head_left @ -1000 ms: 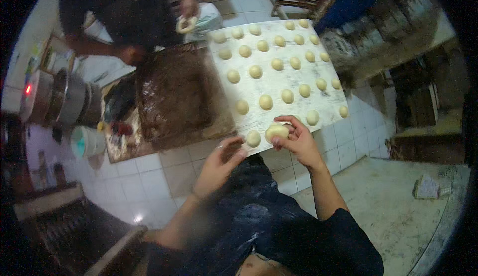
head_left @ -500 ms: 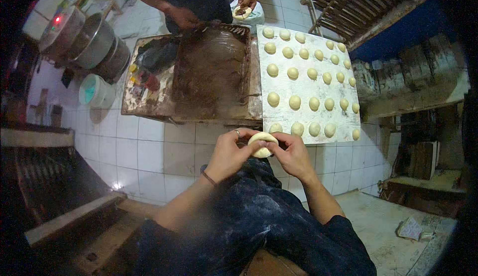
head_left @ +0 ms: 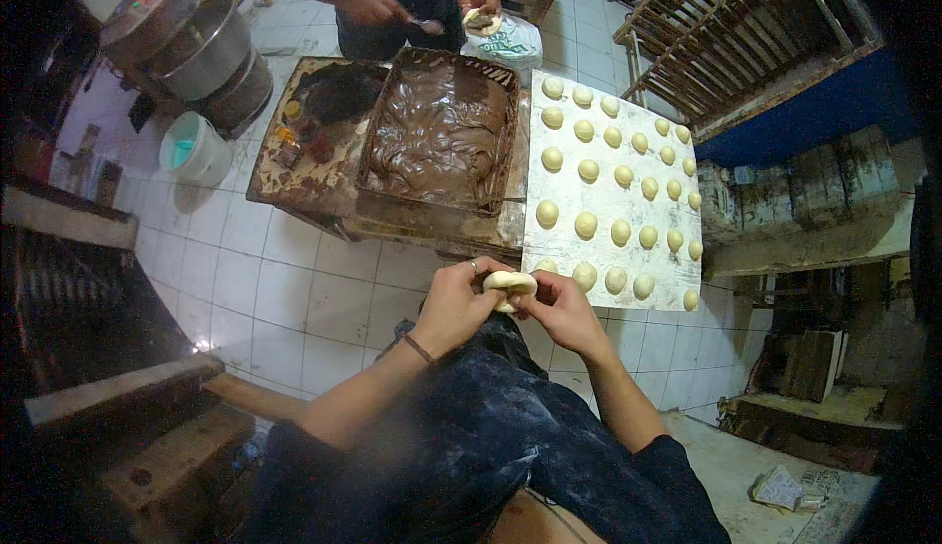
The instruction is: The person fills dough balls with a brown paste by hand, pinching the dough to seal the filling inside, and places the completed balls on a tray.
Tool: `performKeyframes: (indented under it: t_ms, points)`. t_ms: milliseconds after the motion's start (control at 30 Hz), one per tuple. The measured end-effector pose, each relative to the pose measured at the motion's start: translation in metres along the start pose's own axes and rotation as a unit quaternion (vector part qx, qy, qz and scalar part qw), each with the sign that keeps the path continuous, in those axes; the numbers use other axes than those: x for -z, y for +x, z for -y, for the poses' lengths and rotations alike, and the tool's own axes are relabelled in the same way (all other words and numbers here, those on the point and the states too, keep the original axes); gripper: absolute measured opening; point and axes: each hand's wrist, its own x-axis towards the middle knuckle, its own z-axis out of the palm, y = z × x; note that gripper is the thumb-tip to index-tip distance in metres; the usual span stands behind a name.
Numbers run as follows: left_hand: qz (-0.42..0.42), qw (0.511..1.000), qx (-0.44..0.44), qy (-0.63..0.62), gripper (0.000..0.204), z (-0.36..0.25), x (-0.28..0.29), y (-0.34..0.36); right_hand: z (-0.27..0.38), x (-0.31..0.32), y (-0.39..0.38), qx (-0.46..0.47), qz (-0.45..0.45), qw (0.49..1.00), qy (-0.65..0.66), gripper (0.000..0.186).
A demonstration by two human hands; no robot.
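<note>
Between my two hands, in front of my body, is a pale round piece of dough [head_left: 509, 282] with a hollow pressed into its middle. My left hand [head_left: 458, 301] grips its left edge, thumb at the hollow, a ring on one finger. My right hand [head_left: 561, 310] pinches the right edge with the thumb pushed inside. Just beyond lies a floured white board [head_left: 603, 186] with rows of dough balls [head_left: 586, 224]. Left of the board, a dark tray [head_left: 369, 187] holds a glossy brown filling [head_left: 437, 132].
Across the table [head_left: 267, 176] a co-worker holds a spoon [head_left: 429, 26] in one hand and filled dough [head_left: 482, 23] in the other. Small jars [head_left: 312, 140] stand left of the tray. A white bucket [head_left: 201, 156] and metal pots [head_left: 196, 44] are at far left; a slatted rack [head_left: 726, 34] is at right.
The dough's hollow faces more to the right, and my right thumb sits deeper in it. The co-worker's spoon hand has lifted off the tray. The whole view has shifted slightly.
</note>
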Motion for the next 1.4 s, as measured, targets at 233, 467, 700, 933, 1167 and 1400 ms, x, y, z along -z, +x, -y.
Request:
performKeyframes:
  t_ms: [233, 467, 700, 933, 1167, 1400]
  points:
    - [0.159, 0.984, 0.012, 0.081, 0.047, 0.013, 0.011, 0.0, 0.047, 0.004, 0.002, 0.072, 0.072, 0.971, -0.216, 0.027]
    - [0.133, 0.948, 0.136, -0.254, 0.027, 0.064, 0.004, 0.0, 0.009, 0.031, 0.107, 0.199, -0.131, 0.85, -0.47, 0.027]
    - [0.022, 0.928, 0.154, -0.338, 0.027, 0.077, 0.022, -0.006, -0.015, 0.033, 0.181, 0.22, -0.031, 0.714, -0.664, 0.015]
    - [-0.055, 0.949, 0.186, -0.248, 0.029, 0.093, 0.034, -0.017, 0.014, 0.03, 0.181, 0.264, -0.042, 0.779, -0.566, 0.014]
    - [-0.133, 0.869, 0.208, -0.428, 0.031, 0.098, 0.029, -0.01, -0.01, 0.02, 0.194, 0.074, -0.024, 0.934, -0.349, 0.026]
    - [-0.209, 0.874, 0.185, -0.397, 0.034, 0.094, 0.039, 0.003, -0.024, 0.023, 0.196, -0.05, -0.011, 0.991, -0.122, 0.026]
